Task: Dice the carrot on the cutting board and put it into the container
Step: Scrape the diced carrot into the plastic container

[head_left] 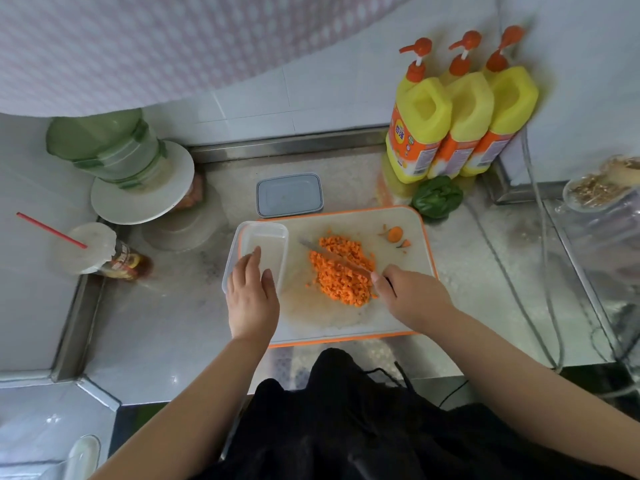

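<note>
A heap of diced carrot [343, 270] lies in the middle of the white cutting board [408, 306] with an orange rim. My right hand [412, 292] grips the handle of a knife [329, 252], whose blade lies across the heap and points up-left. A clear plastic container [263, 244] sits on the board's left edge, empty as far as I can see. My left hand [251, 296] holds its near end, thumb on the right rim. A carrot end and small scraps [394, 234] lie at the board's far right corner.
A grey container lid [289, 194] lies behind the board. Three yellow pump bottles [457, 123] stand at the back right with a green leafy vegetable [437, 197] in front. A cup with a red straw [88, 249], a plate [142, 188] and a green jar sit left.
</note>
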Tool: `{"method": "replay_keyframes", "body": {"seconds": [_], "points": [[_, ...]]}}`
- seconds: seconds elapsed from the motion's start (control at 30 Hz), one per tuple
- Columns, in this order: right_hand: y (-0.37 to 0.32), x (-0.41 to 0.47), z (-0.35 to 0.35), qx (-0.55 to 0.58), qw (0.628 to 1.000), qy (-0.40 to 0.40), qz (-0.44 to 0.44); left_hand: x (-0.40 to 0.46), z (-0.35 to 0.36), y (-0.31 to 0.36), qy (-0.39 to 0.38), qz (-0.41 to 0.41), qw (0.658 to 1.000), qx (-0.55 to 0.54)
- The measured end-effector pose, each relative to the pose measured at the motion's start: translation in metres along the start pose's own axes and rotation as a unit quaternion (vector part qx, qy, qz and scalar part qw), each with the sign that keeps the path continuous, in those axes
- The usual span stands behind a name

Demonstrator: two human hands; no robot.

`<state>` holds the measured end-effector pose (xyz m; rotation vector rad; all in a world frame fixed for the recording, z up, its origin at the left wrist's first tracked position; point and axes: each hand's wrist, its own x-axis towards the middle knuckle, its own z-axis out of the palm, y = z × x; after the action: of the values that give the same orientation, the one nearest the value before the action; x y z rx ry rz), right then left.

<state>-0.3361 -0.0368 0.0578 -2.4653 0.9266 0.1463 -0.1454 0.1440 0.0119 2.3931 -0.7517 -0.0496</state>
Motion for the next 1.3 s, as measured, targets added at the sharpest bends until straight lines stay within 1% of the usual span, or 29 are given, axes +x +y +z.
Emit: {"method": "replay_keyframes", "body": {"seconds": [0.07,0.13,0.17,0.23,0.3,0.4,0.47,0.5,0.6,0.73,0.77,0.83,0.9,0.93,0.97,1.03,1.07,1.1,1.13,1.2,1.3], "points": [[0.002,-0.005,-0.001,-0.049,0.997,0.051,-0.033,0.000,-0.002,0.007,0.041,0.039,0.998,-0.021],[0.006,-0.010,0.003,-0.072,0.992,0.084,-0.061,0.000,-0.004,0.017,0.048,0.104,0.993,-0.031],[0.008,-0.012,0.006,-0.076,0.990,0.093,-0.069,0.000,-0.005,0.023,0.038,0.150,0.988,-0.028],[0.010,-0.013,0.012,-0.085,0.988,0.106,-0.075,-0.002,-0.002,0.037,-0.024,0.252,0.967,0.009],[0.011,-0.013,0.018,-0.106,0.982,0.134,-0.080,-0.006,0.008,0.051,-0.119,0.325,0.935,0.080],[0.004,-0.014,0.021,-0.133,0.970,0.179,-0.096,-0.010,0.028,0.067,-0.236,0.358,0.888,0.168],[0.003,-0.015,0.022,-0.139,0.962,0.208,-0.107,-0.009,0.039,0.072,-0.273,0.350,0.872,0.208],[0.004,-0.016,0.021,-0.136,0.962,0.214,-0.104,-0.006,0.043,0.071,-0.281,0.334,0.873,0.218],[0.019,-0.020,0.022,-0.122,0.966,0.213,-0.085,0.002,0.048,0.063,-0.305,0.245,0.891,0.232],[0.047,-0.030,0.015,-0.104,0.974,0.193,-0.052,0.010,0.046,0.054,-0.317,0.189,0.903,0.220],[0.053,-0.033,0.011,-0.093,0.978,0.182,-0.039,0.011,0.046,0.054,-0.318,0.168,0.911,0.204],[0.061,-0.038,0.004,-0.054,0.992,0.116,0.013,0.014,0.046,0.057,-0.309,0.119,0.932,0.146],[0.062,-0.039,0.001,0.027,0.995,0.051,0.085,0.015,0.046,0.060,-0.264,0.084,0.959,0.062],[0.061,-0.038,0.002,0.104,0.986,0.027,0.125,0.015,0.046,0.062,-0.233,0.075,0.969,0.015],[0.061,-0.034,0.004,0.194,0.967,0.012,0.163,0.014,0.047,0.062,-0.201,0.075,0.976,-0.026],[0.064,-0.023,0.012,0.346,0.911,-0.009,0.224,0.013,0.050,0.063,-0.150,0.073,0.983,-0.081],[0.065,-0.017,0.017,0.396,0.884,-0.013,0.248,0.014,0.051,0.063,-0.138,0.053,0.984,-0.104],[0.066,-0.011,0.022,0.425,0.865,-0.009,0.268,0.016,0.054,0.064,-0.137,0.030,0.982,-0.123],[0.066,-0.007,0.025,0.428,0.859,-0.005,0.283,0.018,0.056,0.065,-0.142,0.014,0.981,-0.135],[0.065,0.000,0.030,0.404,0.867,-0.008,0.291,0.023,0.064,0.066,-0.171,0.009,0.978,-0.116],[0.065,0.005,0.035,0.380,0.876,-0.013,0.297,0.028,0.079,0.062,-0.217,-0.009,0.975,-0.044]]}}
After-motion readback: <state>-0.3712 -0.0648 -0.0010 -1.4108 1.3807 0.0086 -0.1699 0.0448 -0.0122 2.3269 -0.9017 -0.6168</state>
